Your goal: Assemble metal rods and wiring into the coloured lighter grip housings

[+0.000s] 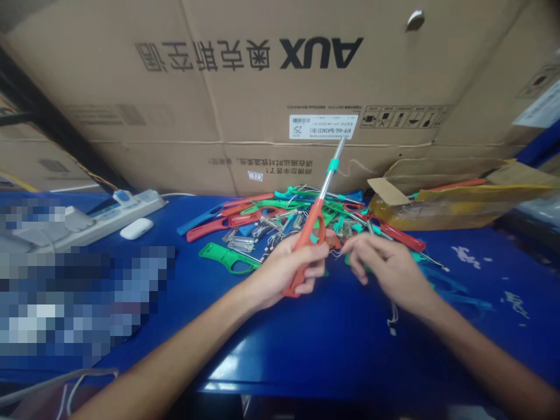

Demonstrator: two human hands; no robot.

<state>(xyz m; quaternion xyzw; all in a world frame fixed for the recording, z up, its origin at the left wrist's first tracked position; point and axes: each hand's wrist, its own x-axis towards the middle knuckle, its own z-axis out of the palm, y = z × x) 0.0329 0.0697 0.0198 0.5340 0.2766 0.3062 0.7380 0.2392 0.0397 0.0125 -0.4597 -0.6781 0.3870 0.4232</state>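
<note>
My left hand (293, 265) is wrapped round the red-orange handle of a long-nosed lighter (312, 224). Its metal tube points up and away, with a green band partway along. Just to the right, my right hand (385, 265) has curled fingers, with the fingertips pinched at a thin white wire (336, 253) beside the lighter. Beyond both hands lies a pile of red, green and blue lighter parts (262, 204), mixed with clear fuel tanks (241, 243) and small wired pieces. A green handle shell (227, 258) lies left of my left hand.
An open cardboard box (455, 207) with yellowish tape stands at the right back. A large carton (245, 116) walls off the rear. On the left are a white power strip (109, 219) and a white earbud case (136, 228). White scraps (468, 256) lie at right on the blue table (306, 356).
</note>
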